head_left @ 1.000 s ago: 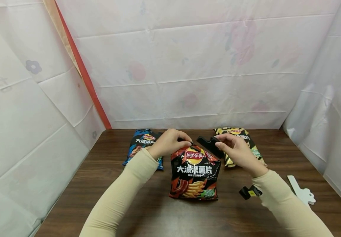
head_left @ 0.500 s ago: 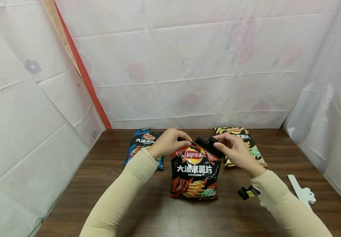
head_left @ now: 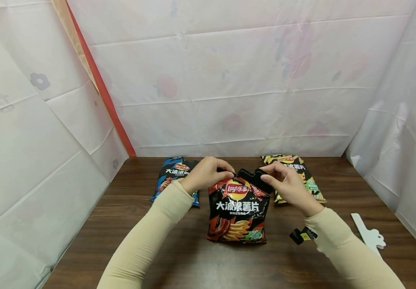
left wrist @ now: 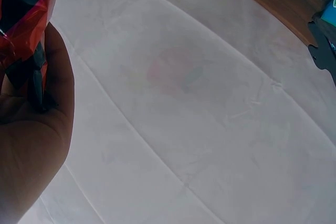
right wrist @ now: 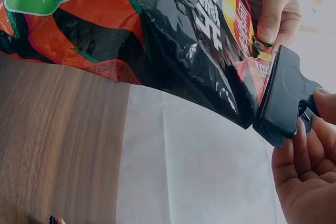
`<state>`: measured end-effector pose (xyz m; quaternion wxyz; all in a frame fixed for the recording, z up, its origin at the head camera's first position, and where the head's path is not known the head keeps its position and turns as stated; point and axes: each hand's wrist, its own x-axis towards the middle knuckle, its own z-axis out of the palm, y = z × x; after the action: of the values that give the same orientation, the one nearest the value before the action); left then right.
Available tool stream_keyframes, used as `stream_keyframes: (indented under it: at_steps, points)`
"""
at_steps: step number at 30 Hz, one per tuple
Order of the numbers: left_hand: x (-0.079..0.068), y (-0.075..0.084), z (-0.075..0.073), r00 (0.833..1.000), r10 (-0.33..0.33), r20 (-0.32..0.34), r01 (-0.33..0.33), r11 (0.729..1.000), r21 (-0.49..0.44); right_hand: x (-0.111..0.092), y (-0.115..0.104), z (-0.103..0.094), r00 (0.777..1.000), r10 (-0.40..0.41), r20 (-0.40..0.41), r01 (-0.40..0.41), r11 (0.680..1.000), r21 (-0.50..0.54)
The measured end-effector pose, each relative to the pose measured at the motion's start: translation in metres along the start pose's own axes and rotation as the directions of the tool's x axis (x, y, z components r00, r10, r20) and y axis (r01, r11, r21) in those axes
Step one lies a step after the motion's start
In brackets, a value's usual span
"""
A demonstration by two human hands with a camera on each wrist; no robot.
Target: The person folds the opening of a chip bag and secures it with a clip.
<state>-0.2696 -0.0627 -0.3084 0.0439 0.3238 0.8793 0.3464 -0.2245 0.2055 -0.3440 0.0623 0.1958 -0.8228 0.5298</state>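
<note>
A red and black bag of chips point(head_left: 238, 208) stands upright at the middle of the table, its top folded over. My left hand point(head_left: 208, 174) pinches the folded top at its left part; in the left wrist view the red foil point(left wrist: 26, 30) lies between thumb and fingers. My right hand point(head_left: 287, 184) pinches the handles of a black bag clip point(head_left: 254, 179) at the bag's upper right edge. In the right wrist view the clip's long jaws point(right wrist: 281, 95) lie along the folded edge, close beside the left thumb. How far the fold sits inside the clip is hard to tell.
A blue chip bag point(head_left: 168, 176) lies behind my left hand, with a dark clip point(left wrist: 321, 51) at its edge in the left wrist view. A yellow chip bag point(head_left: 310, 186) lies behind my right hand. A white clip point(head_left: 368, 235) rests at the table's right.
My right hand has moved slightly left with the black bag clip, bringing it up to the folded top of the red bag. My left hand and the bag have stayed nearly still.
</note>
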Motion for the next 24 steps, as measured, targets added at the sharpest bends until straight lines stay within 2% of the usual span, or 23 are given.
stream_keyframes:
  at_steps: [11, 24]
  points:
    - [0.0004, -0.0003, 0.0004, 1.000, -0.005, 0.000, 0.005, 1.000, 0.004, 0.0005, 0.0003, 0.0024, 0.999, -0.037, -0.019, 0.037, 0.998, -0.042]
    - [0.0008, 0.0009, 0.0013, 1.000, -0.026, -0.007, 0.026, 1.000, -0.006, -0.0007, -0.0026, 0.0038, 0.999, -0.029, -0.037, 0.026, 0.998, -0.063]
